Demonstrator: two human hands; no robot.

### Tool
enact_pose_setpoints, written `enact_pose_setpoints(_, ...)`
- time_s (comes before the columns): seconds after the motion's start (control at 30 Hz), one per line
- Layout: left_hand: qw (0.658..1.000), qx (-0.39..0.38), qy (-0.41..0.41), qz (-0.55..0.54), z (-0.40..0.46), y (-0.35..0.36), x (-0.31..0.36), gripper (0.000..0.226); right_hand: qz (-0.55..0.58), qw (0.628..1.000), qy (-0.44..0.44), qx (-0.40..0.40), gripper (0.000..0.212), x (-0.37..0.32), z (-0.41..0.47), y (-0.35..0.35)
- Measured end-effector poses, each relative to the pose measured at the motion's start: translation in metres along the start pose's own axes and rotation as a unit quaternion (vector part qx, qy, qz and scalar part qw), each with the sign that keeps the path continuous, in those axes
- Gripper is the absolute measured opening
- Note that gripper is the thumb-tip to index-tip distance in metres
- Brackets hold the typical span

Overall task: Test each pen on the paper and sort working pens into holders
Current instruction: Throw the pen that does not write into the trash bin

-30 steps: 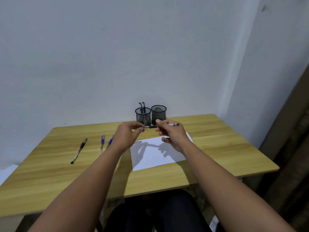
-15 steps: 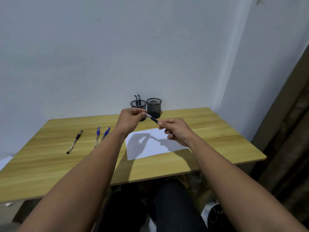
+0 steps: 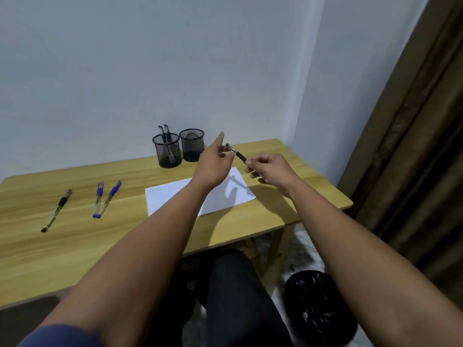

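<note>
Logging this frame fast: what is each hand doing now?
Left hand: open, fingers spread, holding nothing.
Right hand: closed on the slim black pen.

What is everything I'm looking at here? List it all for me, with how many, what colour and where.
table: one, light wood, against the wall.
paper: one white sheet, middle of the table, partly behind the left forearm.
left holder: one, black mesh, back of the table, with two dark pens standing in it.
right holder: one, black mesh, beside the first; contents cannot be told.
blue pens: two, clear with blue caps, lying on the table's left.
black pen: one, lying farthest left.
bin: one, black bag, on the floor.
curtain: brown, at right.
held pen: one, dark, above the paper.
left hand: open, beside the held pen.
right hand: gripping the held pen.
</note>
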State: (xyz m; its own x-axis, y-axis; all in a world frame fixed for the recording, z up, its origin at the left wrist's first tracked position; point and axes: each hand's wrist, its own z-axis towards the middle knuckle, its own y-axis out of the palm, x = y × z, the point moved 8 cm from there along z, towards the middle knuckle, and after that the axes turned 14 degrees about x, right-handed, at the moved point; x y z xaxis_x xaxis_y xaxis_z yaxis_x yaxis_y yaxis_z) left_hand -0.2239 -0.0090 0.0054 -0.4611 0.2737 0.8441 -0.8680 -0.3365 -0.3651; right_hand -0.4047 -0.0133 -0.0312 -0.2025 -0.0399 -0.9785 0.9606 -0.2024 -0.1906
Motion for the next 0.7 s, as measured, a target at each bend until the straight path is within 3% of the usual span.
enact_pose_setpoints(0.17,0.984,-0.079,0.094,0.133,-0.020,0.100,0.009,0.070,-0.022,0.975,-0.024,0.219,0.008,0.026,0.022,-0.113)
enact_pose_setpoints(0.4,0.900,-0.230,0.236,0.286,-0.059,0.221,0.010,0.068,-0.061,0.874,0.051,0.479,0.013,0.110,-0.018,-0.287)
enact_pose_setpoints(0.5,0.887,-0.237,0.256,0.304,-0.070,0.244,0.005,0.066,-0.084,0.843,0.142,0.512,0.014,0.172,-0.050,-0.322)
enact_pose_setpoints(0.63,0.887,-0.220,0.260,0.312,-0.076,0.252,-0.007,0.070,-0.126,0.835,0.260,0.468,0.005,0.255,-0.085,-0.318)
enact_pose_setpoints(0.7,0.892,-0.210,0.261,0.304,-0.076,0.253,-0.009,0.068,-0.154,0.834,0.293,0.441,0.015,0.289,-0.089,-0.308)
